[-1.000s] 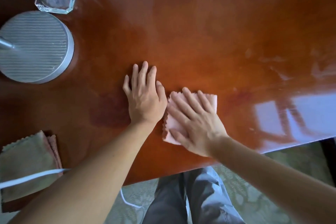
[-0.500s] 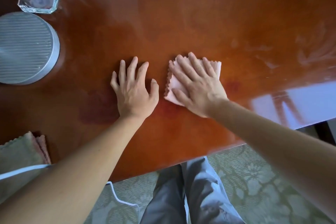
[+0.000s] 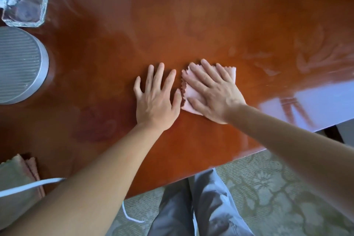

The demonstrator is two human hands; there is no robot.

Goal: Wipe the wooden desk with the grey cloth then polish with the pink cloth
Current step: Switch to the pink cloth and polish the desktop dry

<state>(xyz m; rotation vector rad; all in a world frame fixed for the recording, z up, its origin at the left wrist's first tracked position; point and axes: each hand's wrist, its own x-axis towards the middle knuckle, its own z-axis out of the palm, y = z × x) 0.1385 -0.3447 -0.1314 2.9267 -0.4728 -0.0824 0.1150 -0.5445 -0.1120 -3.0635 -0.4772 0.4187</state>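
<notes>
Since the frame half a second ago the right hand and the pink cloth under it have slid a little toward the desk's far side, while the left hand has stayed flat beside them. The wooden desk is a broad slab of glossy reddish-brown wood, smeared with pale streaks toward the right and mirroring a bright window near its front right edge. At the left edge stands a round grey metal base with a finely ribbed top, only partly in view. At the near left corner lies the grey cloth, folded, with a zigzag-cut edge and a pinkish layer showing along its right side; a white cable crosses over it. Behind the round base sits a thick clear glass dish with cut corners; whether anything is in it cannot be told. The pink cloth is a small folded square with a pinked edge, lying near the middle of the desk, mostly covered by the right hand, which presses it with straight, spread fingers. The left hand rests palm down on bare wood, fingers straight and apart, its thumb just beside the cloth's left edge. Below the desk's front edge show grey trousers and a patterned green carpet.
</notes>
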